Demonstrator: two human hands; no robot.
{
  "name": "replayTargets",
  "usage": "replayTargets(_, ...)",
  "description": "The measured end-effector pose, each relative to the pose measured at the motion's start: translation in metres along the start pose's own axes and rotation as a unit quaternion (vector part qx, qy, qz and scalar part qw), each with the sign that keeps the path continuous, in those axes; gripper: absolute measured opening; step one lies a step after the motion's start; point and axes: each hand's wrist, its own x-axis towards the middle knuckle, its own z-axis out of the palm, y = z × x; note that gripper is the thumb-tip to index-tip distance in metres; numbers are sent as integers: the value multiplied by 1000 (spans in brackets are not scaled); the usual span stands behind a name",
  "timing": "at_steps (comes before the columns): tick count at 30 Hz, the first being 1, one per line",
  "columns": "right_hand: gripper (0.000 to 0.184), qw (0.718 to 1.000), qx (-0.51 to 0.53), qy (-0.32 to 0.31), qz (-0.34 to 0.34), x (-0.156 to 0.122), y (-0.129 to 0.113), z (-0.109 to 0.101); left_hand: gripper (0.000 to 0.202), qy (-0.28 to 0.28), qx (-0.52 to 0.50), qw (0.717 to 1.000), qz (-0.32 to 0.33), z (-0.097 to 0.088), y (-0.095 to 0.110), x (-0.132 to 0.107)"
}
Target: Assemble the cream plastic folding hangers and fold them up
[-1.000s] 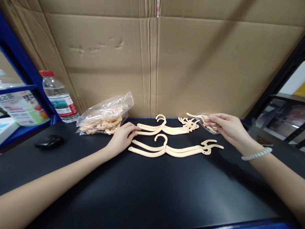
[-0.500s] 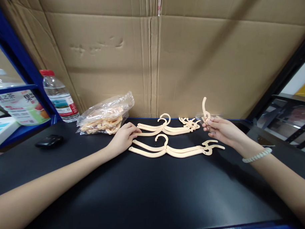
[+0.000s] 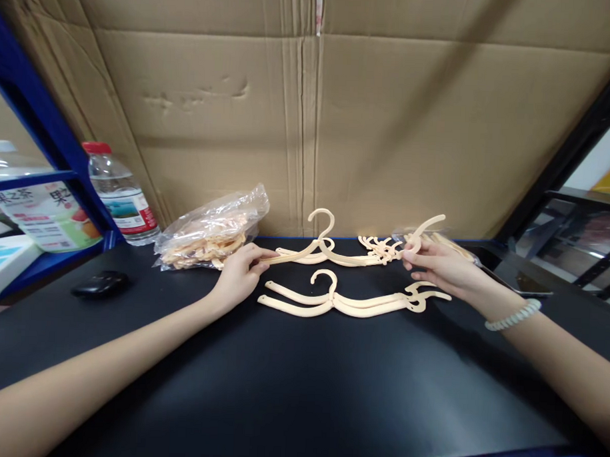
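My left hand point(image 3: 239, 271) pinches the left end of a cream plastic clothes hanger point(image 3: 303, 251), its hook standing up above the table. In my right hand point(image 3: 446, 268) is a curved cream hook piece point(image 3: 429, 224), held near the hanger's right end, its tip pointing up and right. Whether the two parts touch is hard to tell. Behind lies another cream hanger, partly covered, with a cluster of small hook pieces point(image 3: 377, 245) by its right end. Nearer to me, a front set of hanger arms point(image 3: 302, 311) lies flat with curved pieces at its right end.
A clear plastic bag point(image 3: 235, 209) of cream parts lies at the back left. Beside it stand a red-capped water bottle point(image 3: 123, 199) and a black mouse point(image 3: 99, 283). Another bag of parts point(image 3: 447, 241) lies behind my right hand. Cardboard point(image 3: 213, 118) walls the back of the black table point(image 3: 299, 388).
My left hand has raised the hanger's left end and hook off the table. My right hand has turned the curved piece, so its tip now leans right, and brought it lower.
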Motion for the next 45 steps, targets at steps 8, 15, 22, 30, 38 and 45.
replayTargets(8, 37, 999, -37, -17, -4, -2, 0, 4, 19, 13, -56, 998, -13, 10, 14, -11)
replayTargets(15, 32, 996, -67, -50, 12, 0, 3, 6, 17, -6, -72, 997, -13, 10, 17, -14)
replayTargets(22, 28, 997, -16, -68, 40, -7, -5, 8, 17, -13, -71, 997, -13, 8, 19, -13)
replayTargets(30, 22, 983, 25, -145, 110, -10, -5, 7, 16, -14, -90, 995, -30, 9, 19, -13)
replayTargets(38, 23, 978, 53, -154, 133, -9, -3, 8, 17, -12, -85, 996, -30, 9, 19, -13)
replayTargets(45, 26, 973, 46, -174, 147, -11, -5, 14, 16, -14, -88, 996, -30, 9, 19, -13)
